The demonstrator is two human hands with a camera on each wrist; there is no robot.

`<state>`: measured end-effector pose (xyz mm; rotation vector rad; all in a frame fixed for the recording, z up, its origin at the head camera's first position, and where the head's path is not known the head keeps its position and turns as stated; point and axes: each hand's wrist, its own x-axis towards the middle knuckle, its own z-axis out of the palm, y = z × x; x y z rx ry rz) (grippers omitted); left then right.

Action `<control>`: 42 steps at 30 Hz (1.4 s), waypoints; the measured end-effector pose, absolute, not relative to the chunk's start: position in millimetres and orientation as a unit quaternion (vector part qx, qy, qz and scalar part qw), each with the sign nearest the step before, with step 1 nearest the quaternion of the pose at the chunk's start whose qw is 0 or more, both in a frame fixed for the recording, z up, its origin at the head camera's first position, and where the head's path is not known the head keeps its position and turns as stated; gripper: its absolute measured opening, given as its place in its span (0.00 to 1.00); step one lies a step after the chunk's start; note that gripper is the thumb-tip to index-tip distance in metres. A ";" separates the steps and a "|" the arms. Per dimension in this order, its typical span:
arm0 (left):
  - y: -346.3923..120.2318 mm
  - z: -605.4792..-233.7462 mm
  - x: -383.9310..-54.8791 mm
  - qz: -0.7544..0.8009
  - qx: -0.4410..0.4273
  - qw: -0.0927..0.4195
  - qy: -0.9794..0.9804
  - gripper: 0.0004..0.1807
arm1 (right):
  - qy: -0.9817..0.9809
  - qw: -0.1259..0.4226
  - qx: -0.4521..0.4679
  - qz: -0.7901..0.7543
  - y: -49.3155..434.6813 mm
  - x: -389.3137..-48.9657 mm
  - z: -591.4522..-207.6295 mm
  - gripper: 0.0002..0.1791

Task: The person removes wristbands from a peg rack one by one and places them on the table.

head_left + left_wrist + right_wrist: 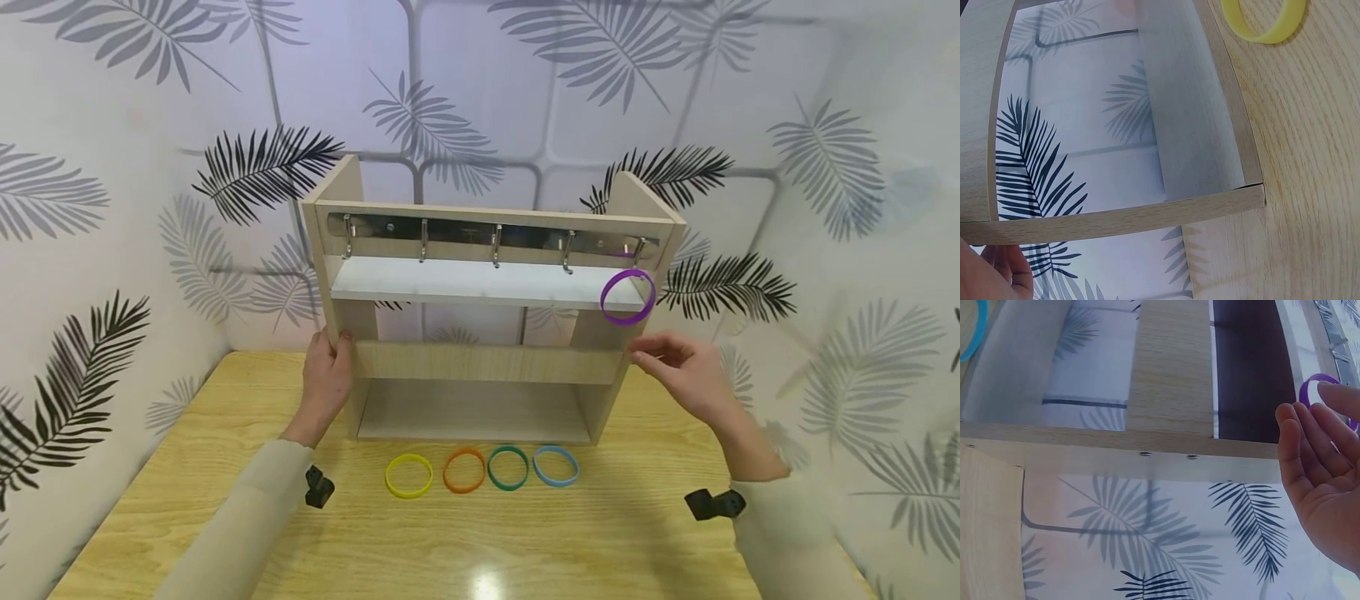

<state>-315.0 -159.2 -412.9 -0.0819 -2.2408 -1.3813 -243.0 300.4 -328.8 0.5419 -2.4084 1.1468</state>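
Observation:
A pale wooden shelf unit (480,363) stands upright on the table, with a metal rail (457,229) of several hooks across its upper front. From the rightmost hook hangs a purple silicone wristband (627,321). My left hand (327,379) grips the edge of the unit's left side panel, fingers partly hidden behind it. At the opposite side panel, my right hand (686,375) is just below the purple wristband, fingers loosely bent and holding nothing. In the right wrist view its fingertips (1286,412) overlap the panel's edge.
In front of the unit lie a yellow wristband (408,496), an orange wristband (464,491), a green wristband (508,487) and a light blue wristband (557,483) in a row on the wooden table (420,550). A leaf-patterned wall (465,75) rises close behind.

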 end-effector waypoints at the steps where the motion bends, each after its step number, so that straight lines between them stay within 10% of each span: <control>1: -159.3 -412.6 -314.7 -0.509 -0.029 0.250 -0.823 0.27 | -0.864 0.217 0.196 0.411 300.8 -243.4 -325.9 0.08; 42: -158.2 -411.3 -313.9 -0.508 -0.024 0.247 -0.825 0.27 | -0.840 0.292 0.145 0.435 305.8 -264.9 -291.4 0.15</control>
